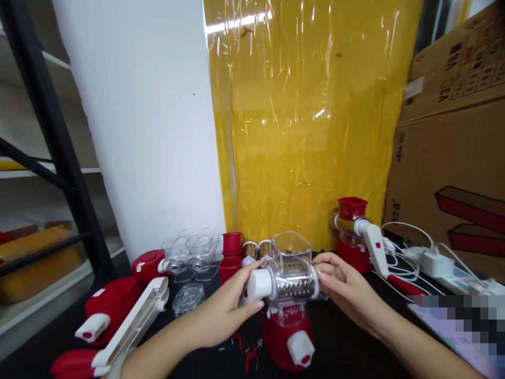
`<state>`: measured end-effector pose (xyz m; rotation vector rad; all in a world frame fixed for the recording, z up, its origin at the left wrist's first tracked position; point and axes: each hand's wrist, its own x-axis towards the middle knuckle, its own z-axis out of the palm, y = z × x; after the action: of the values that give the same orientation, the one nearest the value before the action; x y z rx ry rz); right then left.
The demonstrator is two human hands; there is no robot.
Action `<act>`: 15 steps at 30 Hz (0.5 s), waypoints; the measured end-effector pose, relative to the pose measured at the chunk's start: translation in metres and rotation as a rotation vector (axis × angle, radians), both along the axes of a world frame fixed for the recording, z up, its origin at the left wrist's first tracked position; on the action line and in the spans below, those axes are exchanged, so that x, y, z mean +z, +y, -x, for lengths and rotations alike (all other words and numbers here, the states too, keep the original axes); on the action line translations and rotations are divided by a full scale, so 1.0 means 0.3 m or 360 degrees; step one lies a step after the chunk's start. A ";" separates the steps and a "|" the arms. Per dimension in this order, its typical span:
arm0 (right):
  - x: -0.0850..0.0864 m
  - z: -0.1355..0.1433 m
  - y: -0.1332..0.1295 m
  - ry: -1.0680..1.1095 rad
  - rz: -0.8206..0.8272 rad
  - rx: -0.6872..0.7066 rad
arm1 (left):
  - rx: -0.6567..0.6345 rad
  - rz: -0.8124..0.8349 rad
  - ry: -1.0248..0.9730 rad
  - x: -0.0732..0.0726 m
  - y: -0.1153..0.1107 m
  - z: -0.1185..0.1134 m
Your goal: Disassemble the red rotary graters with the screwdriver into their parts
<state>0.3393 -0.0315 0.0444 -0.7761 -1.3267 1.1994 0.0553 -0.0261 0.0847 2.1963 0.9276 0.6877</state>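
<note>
A red grater base [286, 334] with a white knob stands upright on the black table. On it sits a clear housing [292, 250] with an open square hopper, and a metal grating drum [296, 284] lies inside. My left hand [232, 300] is wrapped round the white hub [260, 284] at the drum's left end. At the right end, my right hand [339, 279] has its fingers bent against the housing's rim; its fingertips are partly hidden.
Left are red bases [114, 302], a white crank [134, 321], clear housings [189, 250] and a clear disc [188, 298]. Behind are red pushers [231, 260] and two drums [250, 251]. An assembled grater [352, 237], cables and a carton [445, 158] stand right. Small red pieces [250, 358] lie in front.
</note>
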 end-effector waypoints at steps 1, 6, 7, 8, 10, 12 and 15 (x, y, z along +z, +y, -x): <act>-0.004 0.016 -0.006 0.0102 0.0049 0.0035 | -0.0003 -0.0019 0.0001 -0.002 0.000 0.002; -0.015 0.052 -0.007 0.0069 0.0098 0.0115 | 0.0009 -0.0028 -0.0062 -0.023 -0.021 0.000; -0.014 0.048 -0.005 0.0017 0.0106 0.0164 | 0.0027 -0.0036 -0.0070 -0.027 -0.029 -0.004; -0.010 0.042 -0.002 -0.0043 0.0112 0.0242 | 0.0070 -0.0053 -0.0078 -0.031 -0.037 -0.011; 0.005 0.026 0.004 -0.0186 0.0120 0.0460 | 0.0208 -0.0112 -0.0095 -0.035 -0.051 -0.031; 0.022 0.013 0.014 -0.0305 0.0119 0.0642 | 0.0326 -0.0173 -0.0101 -0.038 -0.057 -0.060; 0.032 0.012 0.030 -0.0353 0.0064 0.0632 | 0.0399 -0.0230 -0.0122 -0.044 -0.046 -0.101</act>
<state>0.3357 -0.0225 0.0540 -0.7088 -1.6998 1.4859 0.0856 -0.0400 0.0714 2.1803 1.1575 0.9767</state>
